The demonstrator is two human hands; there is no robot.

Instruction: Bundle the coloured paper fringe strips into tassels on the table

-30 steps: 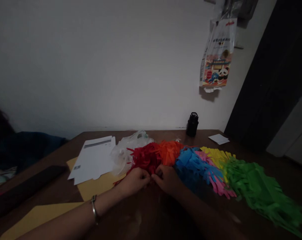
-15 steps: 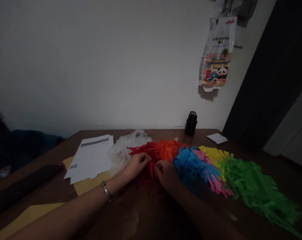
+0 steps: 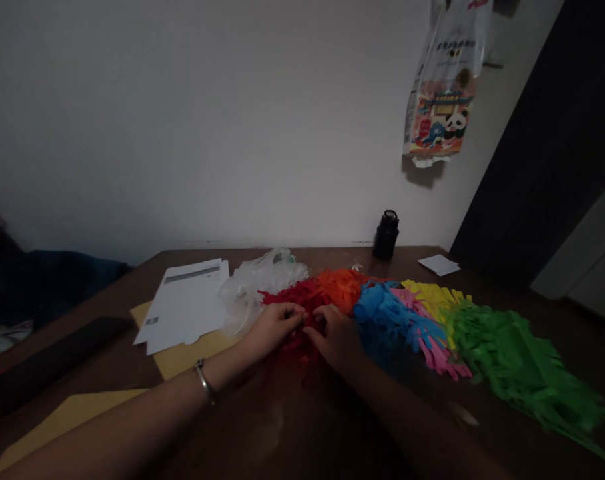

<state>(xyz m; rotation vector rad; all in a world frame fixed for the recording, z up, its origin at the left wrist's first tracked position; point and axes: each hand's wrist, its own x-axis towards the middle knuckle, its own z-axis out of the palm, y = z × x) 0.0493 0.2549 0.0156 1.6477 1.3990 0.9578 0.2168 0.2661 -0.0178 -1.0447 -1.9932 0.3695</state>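
Note:
In the middle of the table is a heap of red fringed paper (image 3: 297,353). My left hand (image 3: 275,327), with a metal bangle (image 3: 205,381) on its wrist, pinches some red strips between thumb and fingertips. Close beside it, my right hand (image 3: 341,339) curls over the same red paper, thumb below and fingers above, the thumb a little apart from the fingertips. Both hands partly cover the red heap. Touching it are orange fringed paper (image 3: 339,287) behind and blue fringed paper (image 3: 395,317) to the right.
Pink (image 3: 437,353), yellow (image 3: 435,300) and green fringed paper (image 3: 517,360) spread rightward. On the left lie a clear plastic bag (image 3: 252,293), white sheets (image 3: 187,307) and yellow paper (image 3: 195,355). A black bottle (image 3: 385,237) stands near the wall, by small white papers (image 3: 439,265).
My right thumb and fingers have moved somewhat apart over the red paper. My left hand stays pinched beside it. The camera view has shifted slightly.

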